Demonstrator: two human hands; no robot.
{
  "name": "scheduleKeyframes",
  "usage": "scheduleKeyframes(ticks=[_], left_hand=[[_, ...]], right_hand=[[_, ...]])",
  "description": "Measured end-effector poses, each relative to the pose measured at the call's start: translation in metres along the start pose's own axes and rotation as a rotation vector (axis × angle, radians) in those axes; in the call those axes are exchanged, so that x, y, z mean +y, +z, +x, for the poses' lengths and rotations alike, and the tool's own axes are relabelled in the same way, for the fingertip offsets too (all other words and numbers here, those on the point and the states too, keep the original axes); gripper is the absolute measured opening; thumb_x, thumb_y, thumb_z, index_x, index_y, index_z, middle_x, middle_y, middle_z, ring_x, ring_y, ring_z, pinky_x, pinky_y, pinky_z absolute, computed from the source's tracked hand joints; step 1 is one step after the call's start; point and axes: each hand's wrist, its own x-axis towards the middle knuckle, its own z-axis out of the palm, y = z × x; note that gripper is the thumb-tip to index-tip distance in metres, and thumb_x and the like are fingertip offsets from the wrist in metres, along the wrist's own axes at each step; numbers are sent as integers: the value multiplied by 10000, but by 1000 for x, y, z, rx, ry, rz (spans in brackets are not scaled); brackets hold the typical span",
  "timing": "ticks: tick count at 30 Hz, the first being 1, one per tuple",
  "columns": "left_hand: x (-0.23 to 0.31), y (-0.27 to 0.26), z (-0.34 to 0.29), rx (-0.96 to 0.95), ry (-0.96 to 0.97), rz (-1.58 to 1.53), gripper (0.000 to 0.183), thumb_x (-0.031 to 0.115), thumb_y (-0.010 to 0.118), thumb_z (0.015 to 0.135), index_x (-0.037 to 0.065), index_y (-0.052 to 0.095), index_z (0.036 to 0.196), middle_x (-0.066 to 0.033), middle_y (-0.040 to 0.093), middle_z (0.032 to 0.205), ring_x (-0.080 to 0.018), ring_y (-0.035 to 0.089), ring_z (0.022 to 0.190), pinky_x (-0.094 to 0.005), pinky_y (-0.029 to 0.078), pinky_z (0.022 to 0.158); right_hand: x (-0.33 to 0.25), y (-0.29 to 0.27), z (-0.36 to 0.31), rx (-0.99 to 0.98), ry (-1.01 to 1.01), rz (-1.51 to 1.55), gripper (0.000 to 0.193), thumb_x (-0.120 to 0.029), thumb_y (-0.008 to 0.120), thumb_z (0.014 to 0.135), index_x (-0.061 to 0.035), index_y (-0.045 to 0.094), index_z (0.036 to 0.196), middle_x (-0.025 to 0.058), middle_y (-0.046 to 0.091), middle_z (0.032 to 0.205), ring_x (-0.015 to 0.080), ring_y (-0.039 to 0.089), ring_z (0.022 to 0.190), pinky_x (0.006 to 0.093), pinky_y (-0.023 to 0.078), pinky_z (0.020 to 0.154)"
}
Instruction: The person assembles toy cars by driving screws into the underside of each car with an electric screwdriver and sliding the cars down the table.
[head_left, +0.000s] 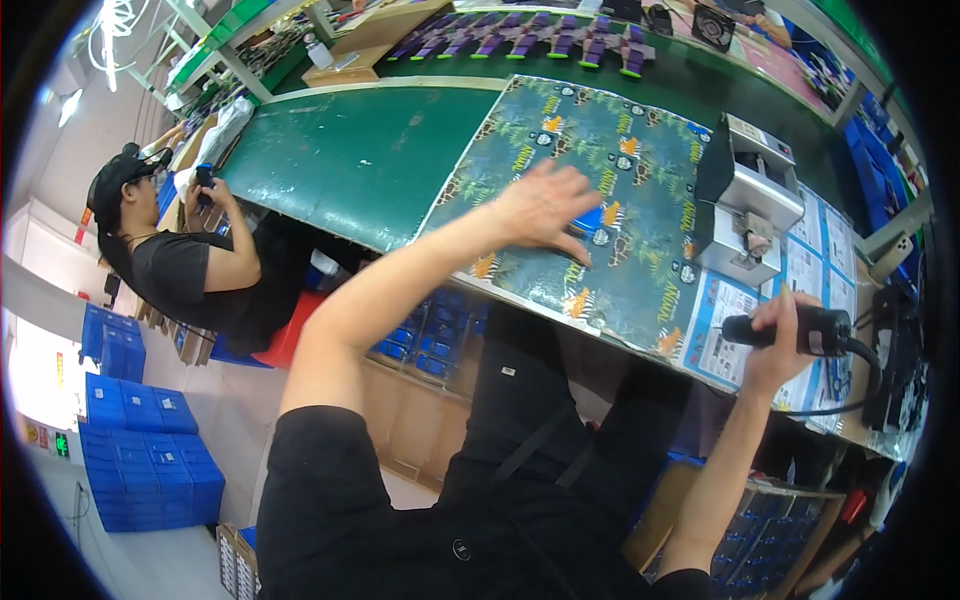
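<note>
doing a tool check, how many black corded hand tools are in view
1: the black corded hand tool, gripped in the person's right hand. Others may be hidden.

Across the green workbench (pixel 335 165) before my camera lies a jungle-print sheet (pixel 655 195); a silver machine (pixel 762 190) stands by its right edge, near white-and-blue papers (pixel 712 325). Beyond, I see purple pieces (pixel 592 45) with bright green ends lined up on a dark green surface (pixel 690 90).

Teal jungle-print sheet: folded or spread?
Spread: the teal jungle-print sheet lies flat on the green workbench, printed side up, the person's left hand over it.
</note>
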Motion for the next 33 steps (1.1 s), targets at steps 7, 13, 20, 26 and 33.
scheduleKeyframes(ticks=[7,13,20,26,33], left_hand=[[-98,-5,-153,98,-595,270,1000,632,735,731,81,369,1482,-203,326,1534,-375,327,1414,-615,219,1144],[-44,15,-149,426,-606,65,631,404,769,804,47,567,1284,-197,504,1375,-377,476,1265,-509,361,1065],[72,11,-23,683,-215,-363,443,152,821,727,38,637,1114,-163,597,1283,-354,577,1153,-449,467,962],[181,-3,59,783,142,-710,288,-11,743,743,18,649,1014,-145,661,1095,-342,657,947,-399,535,788],[305,1,192,480,65,-1148,240,95,677,871,-31,627,1069,-201,663,1060,-359,666,934,-412,533,800]], right_hand=[[4,-3,6,-7,2,46,89,-33,632,893,4,553,907,49,516,625,133,506,523,269,445,573],[6,-2,3,-74,-53,15,84,-39,628,904,4,557,921,50,527,631,130,512,523,259,439,567],[-12,-25,0,-69,29,72,92,-28,609,908,-4,527,942,50,504,632,131,494,514,262,440,560],[-85,-79,-4,-185,16,170,136,-96,576,893,-7,478,922,68,482,637,158,477,521,305,448,532],[-152,-158,7,-179,-117,75,190,-162,562,921,-3,491,997,58,490,666,147,482,530,280,438,559]])
